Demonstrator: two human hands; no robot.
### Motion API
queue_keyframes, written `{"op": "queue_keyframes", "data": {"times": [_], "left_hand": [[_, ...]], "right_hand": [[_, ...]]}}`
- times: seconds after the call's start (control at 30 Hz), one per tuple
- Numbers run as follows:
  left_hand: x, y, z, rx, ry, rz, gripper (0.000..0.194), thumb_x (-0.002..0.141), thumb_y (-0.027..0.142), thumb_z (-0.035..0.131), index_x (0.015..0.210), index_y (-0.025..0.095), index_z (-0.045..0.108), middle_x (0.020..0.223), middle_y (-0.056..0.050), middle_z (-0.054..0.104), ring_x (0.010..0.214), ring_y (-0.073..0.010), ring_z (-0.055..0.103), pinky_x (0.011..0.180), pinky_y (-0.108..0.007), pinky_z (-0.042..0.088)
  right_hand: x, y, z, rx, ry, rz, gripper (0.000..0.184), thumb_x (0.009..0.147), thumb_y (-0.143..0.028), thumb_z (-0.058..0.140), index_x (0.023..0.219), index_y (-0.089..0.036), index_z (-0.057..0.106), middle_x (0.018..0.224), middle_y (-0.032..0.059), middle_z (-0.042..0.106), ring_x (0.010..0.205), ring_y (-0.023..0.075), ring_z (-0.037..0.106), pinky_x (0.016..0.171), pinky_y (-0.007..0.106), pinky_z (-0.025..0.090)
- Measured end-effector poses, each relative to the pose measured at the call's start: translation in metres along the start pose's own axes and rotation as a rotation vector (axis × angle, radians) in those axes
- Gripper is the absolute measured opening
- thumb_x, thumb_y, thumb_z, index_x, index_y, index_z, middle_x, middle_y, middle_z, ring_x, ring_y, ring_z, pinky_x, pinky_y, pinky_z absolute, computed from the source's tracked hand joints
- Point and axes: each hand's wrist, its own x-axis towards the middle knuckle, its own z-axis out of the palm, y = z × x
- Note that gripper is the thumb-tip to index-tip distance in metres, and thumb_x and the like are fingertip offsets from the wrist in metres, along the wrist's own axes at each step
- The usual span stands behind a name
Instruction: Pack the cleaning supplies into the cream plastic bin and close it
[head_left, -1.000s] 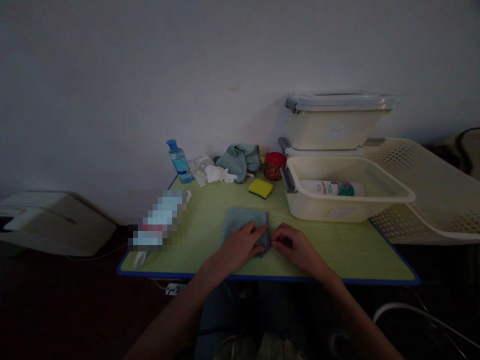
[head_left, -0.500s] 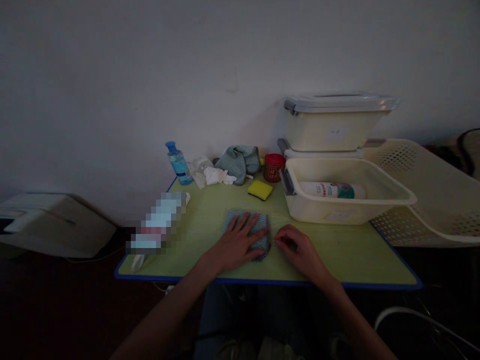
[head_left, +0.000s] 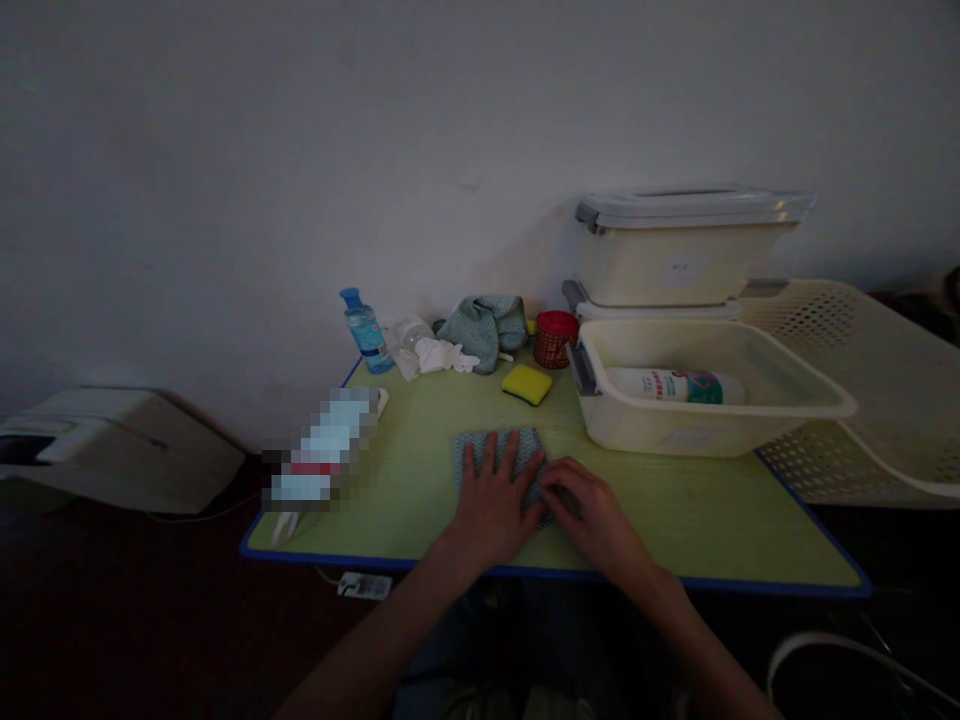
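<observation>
A folded blue-grey cleaning cloth (head_left: 471,447) lies flat near the table's front. My left hand (head_left: 491,505) rests palm down across it with fingers spread, covering much of its surface. At the cloth's right edge, my right hand (head_left: 589,505) is closed in a pinch, thumb against forefinger, its tips touching the edge beside my left fingers. The exact grip is partly hidden. Behind the cloth sits a yellow sponge (head_left: 527,383) with a dark underside.
A cream bin (head_left: 697,430) holding a white-and-green bottle (head_left: 705,387) stands right, before stacked lidded boxes (head_left: 675,262) and a laundry basket (head_left: 885,400). Along the wall are a blue bottle (head_left: 367,335), crumpled cloth (head_left: 480,325) and red container (head_left: 556,340). A phone-like device (head_left: 330,450) lies left.
My right hand has moved left, from just beside the cloth to its right edge. My left hand stays spread on the cloth. The view has shifted slightly.
</observation>
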Motion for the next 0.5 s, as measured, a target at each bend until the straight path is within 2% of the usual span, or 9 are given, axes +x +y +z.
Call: {"op": "queue_keyframes", "data": {"times": [0.17, 0.37, 0.5], "left_hand": [[0.0, 0.004, 0.004, -0.005, 0.046, -0.041, 0.057, 0.086, 0.052, 0.034, 0.137, 0.027, 0.031, 0.147, -0.013, 0.023, 0.133, -0.0398, 0.017, 0.1, -0.064, 0.015], [0.0, 0.005, 0.006, -0.004, 0.064, -0.039, 0.056, 0.086, 0.052, 0.033, 0.136, 0.026, 0.032, 0.146, -0.013, 0.024, 0.132, -0.0398, 0.017, 0.1, -0.064, 0.015], [-0.001, 0.002, -0.001, -0.064, 0.034, -0.007, 0.059, 0.087, 0.053, 0.032, 0.136, 0.022, 0.031, 0.147, -0.014, 0.021, 0.134, -0.0366, 0.014, 0.102, -0.063, 0.015]], "right_hand": [[-0.004, 0.007, -0.007, -0.016, -0.021, 0.041, 0.015, 0.075, -0.005, 0.046, 0.075, -0.018, 0.054, 0.08, 0.0045, 0.059, 0.077, 0.0155, 0.057, 0.072, 0.029, 0.047], [-0.007, 0.015, -0.01, 0.008, -0.035, 0.016, 0.013, 0.076, -0.007, 0.049, 0.073, -0.018, 0.055, 0.08, 0.0049, 0.06, 0.077, 0.0154, 0.058, 0.071, 0.029, 0.047], [-0.008, 0.014, -0.011, -0.02, -0.049, -0.01, 0.014, 0.078, -0.008, 0.047, 0.076, -0.017, 0.057, 0.083, 0.0058, 0.061, 0.079, 0.0153, 0.059, 0.072, 0.029, 0.048]]}}
